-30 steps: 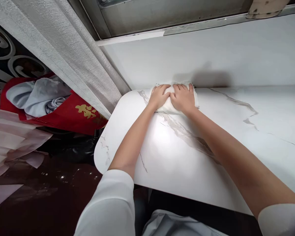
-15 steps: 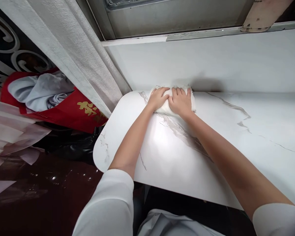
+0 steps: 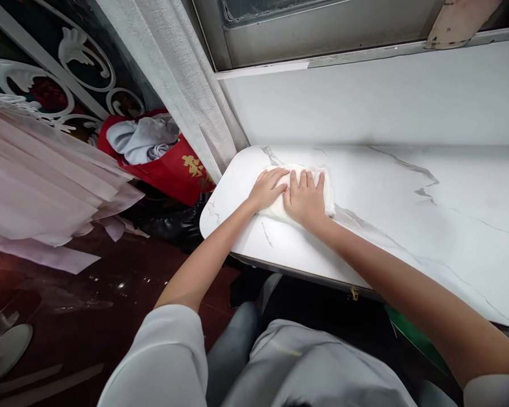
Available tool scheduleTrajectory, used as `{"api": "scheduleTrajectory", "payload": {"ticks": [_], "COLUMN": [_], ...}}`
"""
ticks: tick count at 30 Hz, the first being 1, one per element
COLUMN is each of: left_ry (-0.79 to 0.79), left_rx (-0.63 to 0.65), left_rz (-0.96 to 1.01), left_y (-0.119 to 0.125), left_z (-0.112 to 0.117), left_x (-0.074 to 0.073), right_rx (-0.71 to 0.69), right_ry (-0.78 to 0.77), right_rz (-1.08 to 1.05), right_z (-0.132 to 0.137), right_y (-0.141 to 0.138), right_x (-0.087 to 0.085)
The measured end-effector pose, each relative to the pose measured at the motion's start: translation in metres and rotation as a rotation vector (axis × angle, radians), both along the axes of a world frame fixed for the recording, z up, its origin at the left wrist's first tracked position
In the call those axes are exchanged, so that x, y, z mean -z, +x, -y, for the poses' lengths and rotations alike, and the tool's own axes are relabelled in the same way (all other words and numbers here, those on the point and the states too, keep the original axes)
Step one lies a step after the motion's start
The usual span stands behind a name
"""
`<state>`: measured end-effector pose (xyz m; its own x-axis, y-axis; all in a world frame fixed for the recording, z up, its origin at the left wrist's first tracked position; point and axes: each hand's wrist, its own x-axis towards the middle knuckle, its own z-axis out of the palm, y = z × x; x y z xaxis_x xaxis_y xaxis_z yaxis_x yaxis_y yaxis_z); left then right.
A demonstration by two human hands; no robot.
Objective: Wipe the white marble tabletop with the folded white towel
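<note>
A folded white cloth lies flat on a white marble-patterned tabletop, close to its rounded left end. Both hands press on it side by side. My left hand covers the cloth's left part, fingers stretched out and pointing to the right. On its right part rests my right hand, palm down with the fingers spread and pointing away from me. The thumbs come close together near the cloth's middle. Most of the cloth's underside is hidden.
Behind the tabletop rises a white wall panel below a metal-framed window. A whitish curtain hangs at the left corner. Beyond it are a red bag with grey fabric inside and pink drapery.
Both hands and the cloth have moved from against the wall panel toward me across the tabletop. The camera view has shifted left, showing more of the drapery and floor.
</note>
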<state>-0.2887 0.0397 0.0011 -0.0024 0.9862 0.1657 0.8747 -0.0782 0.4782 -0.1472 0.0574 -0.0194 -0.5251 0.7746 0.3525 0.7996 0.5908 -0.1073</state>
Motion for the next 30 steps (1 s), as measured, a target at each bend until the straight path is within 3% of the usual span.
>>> {"api": "scheduleTrajectory", "payload": {"ticks": [9, 14, 18, 21, 25, 30], "left_ry": [-0.018, -0.027, -0.031, -0.016, 0.000, 0.050], "left_rx": [-0.099, -0.117, -0.114, -0.130, -0.112, -0.072], "left_rz": [-0.049, -0.042, -0.044, -0.058, -0.054, -0.006], "left_y": [-0.013, -0.016, -0.021, -0.031, -0.053, -0.085], "left_z": [0.095, 0.117, 0.110, 0.093, 0.059, 0.007], "left_x": [-0.002, -0.003, -0.002, -0.001, 0.000, 0.004], "right_rx": [-0.161, -0.195, -0.212, -0.237, -0.291, -0.303], "right_ry": [-0.052, -0.072, -0.060, -0.074, -0.153, -0.165], "right_rz": [-0.025, -0.057, -0.034, -0.003, 0.033, -0.079], "right_z": [0.082, 0.099, 0.089, 0.067, 0.023, -0.028], "right_y": [-0.010, -0.014, -0.018, -0.025, -0.036, -0.056], "right_x": [-0.013, -0.012, -0.012, -0.015, -0.020, -0.016]}}
